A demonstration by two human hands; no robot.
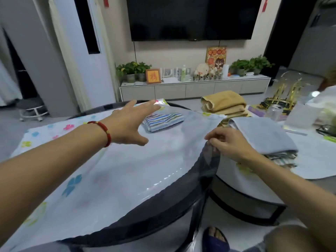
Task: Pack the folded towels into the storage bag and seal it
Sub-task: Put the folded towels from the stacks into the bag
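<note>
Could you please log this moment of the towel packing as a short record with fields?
storage bag: clear plastic with flower print, spread flat over the round table
towel in bag: striped folded towel, seemingly inside, near the far end
towels waiting: grey folded towel and yellow towel stack, both right of the bag
left hand: open, reaching over the bag toward its far end
right hand: pinching the bag's right edge
seal: not yet closed
</note>
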